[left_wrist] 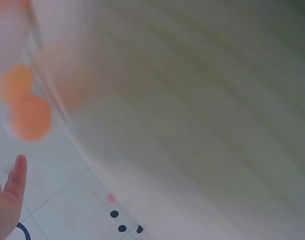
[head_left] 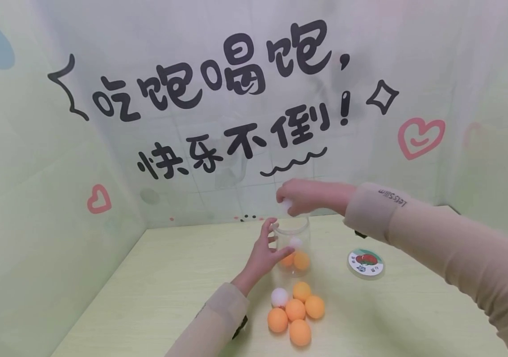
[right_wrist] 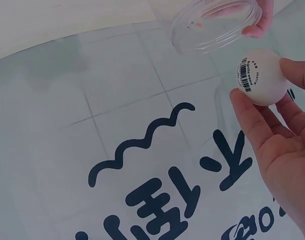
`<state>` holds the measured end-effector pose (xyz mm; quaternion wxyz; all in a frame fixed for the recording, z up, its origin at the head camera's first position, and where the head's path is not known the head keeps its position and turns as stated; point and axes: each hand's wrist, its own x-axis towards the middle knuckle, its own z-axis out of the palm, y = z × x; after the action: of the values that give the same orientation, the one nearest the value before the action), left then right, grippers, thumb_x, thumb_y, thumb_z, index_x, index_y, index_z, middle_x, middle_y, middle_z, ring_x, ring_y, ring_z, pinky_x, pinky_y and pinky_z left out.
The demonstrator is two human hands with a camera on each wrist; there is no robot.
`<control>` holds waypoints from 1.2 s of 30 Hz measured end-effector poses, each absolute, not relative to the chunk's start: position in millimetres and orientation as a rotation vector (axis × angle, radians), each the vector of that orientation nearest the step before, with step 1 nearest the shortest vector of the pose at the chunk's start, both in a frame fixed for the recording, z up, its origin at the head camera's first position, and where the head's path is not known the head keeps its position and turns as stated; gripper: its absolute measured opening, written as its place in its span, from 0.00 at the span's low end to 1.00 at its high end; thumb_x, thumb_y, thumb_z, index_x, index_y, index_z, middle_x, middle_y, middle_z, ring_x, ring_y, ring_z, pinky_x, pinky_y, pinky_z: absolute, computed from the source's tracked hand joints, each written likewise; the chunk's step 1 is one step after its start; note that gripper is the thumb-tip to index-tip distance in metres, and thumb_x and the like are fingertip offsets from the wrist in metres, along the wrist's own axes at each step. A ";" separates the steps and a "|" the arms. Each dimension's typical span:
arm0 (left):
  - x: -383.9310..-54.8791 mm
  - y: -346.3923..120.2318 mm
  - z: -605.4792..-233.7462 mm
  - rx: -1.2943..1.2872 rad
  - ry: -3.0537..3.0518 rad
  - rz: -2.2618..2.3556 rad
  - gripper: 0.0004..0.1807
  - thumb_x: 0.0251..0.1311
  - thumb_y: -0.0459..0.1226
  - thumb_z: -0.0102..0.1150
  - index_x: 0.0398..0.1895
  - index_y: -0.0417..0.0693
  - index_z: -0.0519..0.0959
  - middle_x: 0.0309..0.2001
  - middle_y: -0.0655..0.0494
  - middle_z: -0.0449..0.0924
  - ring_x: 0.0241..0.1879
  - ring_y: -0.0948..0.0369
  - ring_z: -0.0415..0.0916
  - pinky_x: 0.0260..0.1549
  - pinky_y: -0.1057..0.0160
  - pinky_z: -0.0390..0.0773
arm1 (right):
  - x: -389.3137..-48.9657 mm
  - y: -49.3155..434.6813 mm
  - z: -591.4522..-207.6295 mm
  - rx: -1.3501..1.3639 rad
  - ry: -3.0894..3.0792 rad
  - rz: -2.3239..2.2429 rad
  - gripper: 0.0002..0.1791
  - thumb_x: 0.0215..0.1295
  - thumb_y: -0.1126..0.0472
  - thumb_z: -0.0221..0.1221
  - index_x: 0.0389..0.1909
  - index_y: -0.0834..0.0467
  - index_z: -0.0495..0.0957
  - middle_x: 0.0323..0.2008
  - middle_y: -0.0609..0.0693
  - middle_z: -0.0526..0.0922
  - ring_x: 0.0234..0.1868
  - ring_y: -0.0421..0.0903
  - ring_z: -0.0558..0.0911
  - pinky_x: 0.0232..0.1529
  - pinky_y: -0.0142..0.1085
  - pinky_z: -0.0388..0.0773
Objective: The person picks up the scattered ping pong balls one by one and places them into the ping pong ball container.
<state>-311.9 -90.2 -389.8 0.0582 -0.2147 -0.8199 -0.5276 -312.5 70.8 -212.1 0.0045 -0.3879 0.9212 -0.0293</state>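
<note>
A clear plastic jar [head_left: 305,231] stands on the table with orange balls [head_left: 301,260] and a white ball [head_left: 295,243] inside. From the left, my left hand [head_left: 260,255] holds the jar, thumb across the near side and fingers around the far left side. Above its mouth, my right hand [head_left: 303,194] pinches a white ping-pong ball [right_wrist: 262,77] printed with a barcode, between thumb and fingers. The jar's rim [right_wrist: 217,45] shows beyond that ball in the right wrist view. Much of the left wrist view is blurred.
Several orange ping-pong balls [head_left: 296,310] and one white ball [head_left: 279,297] lie on the table in front of the jar. To the right is a round lid-like disc [head_left: 366,263] with a red picture. A printed curtain [head_left: 218,148] hangs behind the table.
</note>
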 end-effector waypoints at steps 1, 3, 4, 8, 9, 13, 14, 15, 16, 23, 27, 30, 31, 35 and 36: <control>-311.9 -90.3 -389.9 -0.650 -2.486 -1.597 0.42 0.51 0.41 0.66 0.66 0.55 0.51 0.65 0.42 0.58 0.56 0.43 0.67 0.46 0.51 0.76 | -313.2 69.7 -213.4 -1.211 2.885 -0.083 0.15 0.52 0.70 0.58 0.43 0.64 0.77 0.42 0.57 0.80 0.42 0.51 0.76 0.48 0.42 0.74; -311.1 -90.3 -389.5 -0.646 -2.489 -1.596 0.43 0.51 0.41 0.66 0.66 0.55 0.50 0.65 0.42 0.58 0.57 0.43 0.67 0.46 0.51 0.75 | -314.9 68.1 -216.4 -1.201 2.883 -0.073 0.15 0.52 0.70 0.58 0.43 0.64 0.77 0.42 0.57 0.80 0.42 0.51 0.76 0.48 0.42 0.74; -310.8 -90.3 -389.3 -0.646 -2.490 -1.595 0.42 0.51 0.42 0.66 0.66 0.55 0.50 0.65 0.42 0.58 0.57 0.43 0.67 0.46 0.51 0.75 | -315.2 67.4 -217.6 -1.198 2.881 -0.066 0.15 0.52 0.70 0.58 0.43 0.64 0.77 0.42 0.57 0.80 0.42 0.51 0.76 0.48 0.41 0.74; -310.2 -90.3 -389.1 -0.647 -2.493 -1.591 0.42 0.51 0.42 0.65 0.65 0.56 0.51 0.65 0.42 0.58 0.57 0.43 0.67 0.46 0.51 0.75 | -318.1 66.2 -223.7 -1.190 2.872 -0.050 0.14 0.52 0.71 0.58 0.42 0.64 0.77 0.42 0.56 0.80 0.42 0.50 0.76 0.47 0.41 0.74; -310.3 -90.4 -389.1 -0.648 -2.492 -1.589 0.42 0.52 0.42 0.65 0.65 0.57 0.51 0.65 0.42 0.58 0.57 0.43 0.67 0.46 0.51 0.75 | -318.2 66.0 -224.8 -1.190 2.869 -0.046 0.14 0.52 0.71 0.58 0.42 0.64 0.77 0.41 0.56 0.80 0.41 0.50 0.76 0.46 0.40 0.75; -310.3 -90.3 -388.6 -0.652 -2.490 -1.586 0.42 0.52 0.42 0.65 0.65 0.55 0.50 0.65 0.41 0.58 0.56 0.42 0.67 0.46 0.51 0.75 | -317.4 65.9 -228.3 -1.213 2.861 -0.034 0.12 0.51 0.71 0.58 0.39 0.63 0.77 0.38 0.55 0.81 0.37 0.48 0.75 0.43 0.38 0.75; -310.3 -90.2 -388.5 -0.652 -2.489 -1.587 0.42 0.52 0.42 0.65 0.65 0.54 0.50 0.65 0.41 0.58 0.56 0.42 0.67 0.47 0.51 0.75 | -316.4 65.8 -228.5 -1.215 2.859 -0.027 0.12 0.51 0.71 0.59 0.39 0.64 0.77 0.38 0.55 0.81 0.37 0.48 0.75 0.42 0.38 0.75; -310.4 -90.2 -388.5 -0.653 -2.489 -1.587 0.42 0.52 0.41 0.65 0.66 0.53 0.50 0.65 0.41 0.58 0.56 0.42 0.67 0.47 0.51 0.75 | -315.7 65.5 -228.9 -1.218 2.857 -0.017 0.12 0.51 0.71 0.59 0.39 0.63 0.78 0.37 0.54 0.81 0.36 0.48 0.75 0.42 0.38 0.75; -310.4 -90.1 -388.5 -0.653 -2.490 -1.588 0.42 0.52 0.41 0.65 0.66 0.53 0.50 0.65 0.41 0.58 0.56 0.42 0.67 0.47 0.51 0.75 | -315.2 65.5 -229.6 -1.217 2.855 -0.012 0.12 0.51 0.71 0.59 0.39 0.64 0.78 0.37 0.54 0.80 0.36 0.48 0.75 0.42 0.38 0.75; -308.5 -89.8 -387.1 -0.648 -2.501 -1.593 0.42 0.52 0.39 0.64 0.66 0.52 0.49 0.65 0.41 0.57 0.57 0.43 0.66 0.47 0.50 0.75 | -314.5 64.5 -234.0 -1.194 2.858 0.003 0.12 0.52 0.72 0.59 0.40 0.64 0.78 0.37 0.55 0.81 0.37 0.48 0.75 0.44 0.38 0.75; -299.7 -88.7 -376.5 -0.657 -2.500 -1.615 0.41 0.53 0.36 0.63 0.66 0.50 0.49 0.65 0.37 0.56 0.57 0.40 0.65 0.48 0.47 0.74 | -314.7 64.6 -234.0 -1.201 2.855 -0.007 0.12 0.52 0.71 0.59 0.39 0.64 0.78 0.37 0.55 0.81 0.36 0.48 0.75 0.43 0.38 0.75; -289.8 -87.1 -364.7 -0.662 -2.507 -1.621 0.40 0.54 0.34 0.63 0.66 0.46 0.50 0.64 0.35 0.56 0.57 0.39 0.65 0.48 0.47 0.73 | -314.4 65.3 -233.7 -1.202 2.850 -0.010 0.12 0.52 0.71 0.59 0.40 0.64 0.78 0.37 0.55 0.81 0.36 0.48 0.75 0.43 0.38 0.75; -286.5 -86.6 -360.9 -0.663 -2.509 -1.618 0.40 0.54 0.34 0.63 0.66 0.45 0.50 0.64 0.34 0.56 0.57 0.39 0.65 0.48 0.47 0.73 | -314.3 65.7 -233.6 -1.198 2.850 -0.010 0.12 0.53 0.71 0.59 0.40 0.64 0.78 0.38 0.55 0.81 0.37 0.49 0.75 0.44 0.38 0.75; -282.1 -85.6 -355.5 -0.662 -2.506 -1.610 0.39 0.54 0.34 0.62 0.65 0.45 0.50 0.64 0.33 0.56 0.56 0.39 0.65 0.48 0.48 0.74 | -314.8 66.9 -233.2 -1.180 2.850 -0.009 0.14 0.54 0.70 0.59 0.43 0.64 0.77 0.42 0.57 0.81 0.44 0.51 0.77 0.50 0.41 0.74; -282.0 -85.5 -355.4 -0.660 -2.505 -1.611 0.39 0.54 0.34 0.62 0.65 0.45 0.50 0.64 0.33 0.57 0.56 0.38 0.65 0.47 0.48 0.74 | -315.1 67.3 -233.3 -1.177 2.851 -0.008 0.14 0.54 0.70 0.59 0.43 0.64 0.77 0.44 0.57 0.80 0.46 0.52 0.76 0.51 0.42 0.73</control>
<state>-282.0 -85.5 -355.4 0.0455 -0.2162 -0.8203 -0.5275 -315.1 67.3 -233.3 0.0289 -0.3814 0.9240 -0.0025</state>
